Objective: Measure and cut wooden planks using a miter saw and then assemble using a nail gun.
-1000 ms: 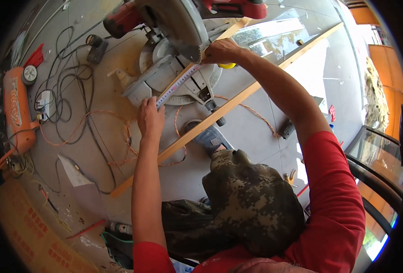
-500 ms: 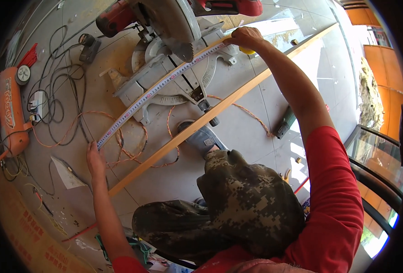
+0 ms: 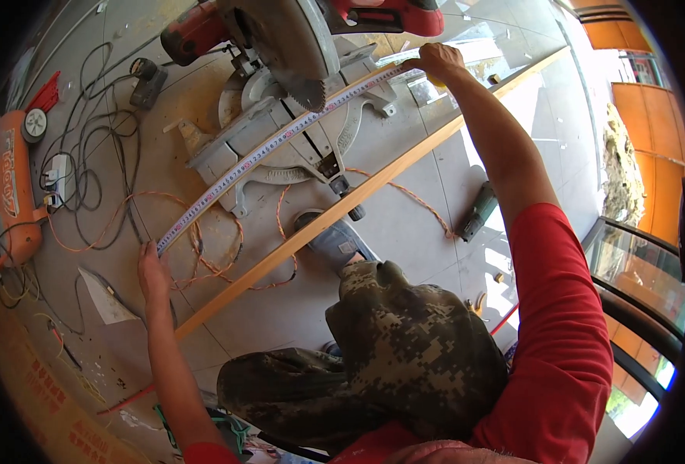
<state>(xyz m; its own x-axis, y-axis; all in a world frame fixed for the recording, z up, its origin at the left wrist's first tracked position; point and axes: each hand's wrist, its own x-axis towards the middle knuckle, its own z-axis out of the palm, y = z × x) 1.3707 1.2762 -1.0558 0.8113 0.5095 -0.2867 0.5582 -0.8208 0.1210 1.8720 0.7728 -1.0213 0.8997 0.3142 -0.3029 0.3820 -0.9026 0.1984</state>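
A white tape measure blade (image 3: 264, 148) is stretched in a long slant across the base of a mitre saw (image 3: 259, 174). A thin wooden strip seems to run along its far edge. My left hand (image 3: 154, 272) is closed at the lower left end of the blade; what its fingertips pinch is partly hidden. At the upper right end, my right hand (image 3: 441, 60) grips the tape measure, and a bit of its yellow case (image 3: 435, 80) shows under the fingers. The toothed saw blade (image 3: 309, 96) hangs raised just above the tape.
A long wooden strip (image 3: 389, 172) slants across in front of the saw, over my shoe (image 3: 335, 243). An orange air compressor (image 3: 16, 185) stands left, near tangled black cables (image 3: 87, 174). An orange twisted cord (image 3: 408, 193) and a green power tool (image 3: 479, 213) lie on the floor.
My right hand has moved farther right, away from the saw, and more of the tape blade shows between my hands. My left hand stays at the lower left end.
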